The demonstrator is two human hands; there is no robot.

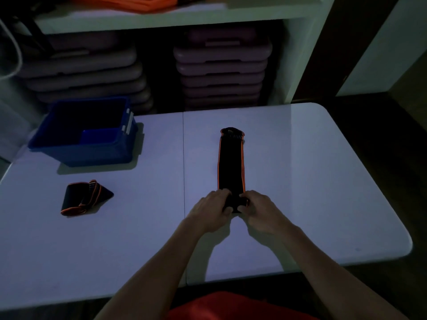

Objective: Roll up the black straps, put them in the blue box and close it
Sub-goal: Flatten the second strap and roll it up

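on the tabletop i take the blue box at the far left corner to be open, its inside too dark to read, no lid visible. the long strap runs toward the far edge; i'm starting its roll, left hand and right hand curled on the near end. next: roll evenly away. the folded strap waits left.

Both hands on black strap

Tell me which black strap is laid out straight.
The strap under both hands, right of the table seam; the other strap lies crumpled near the blue box.
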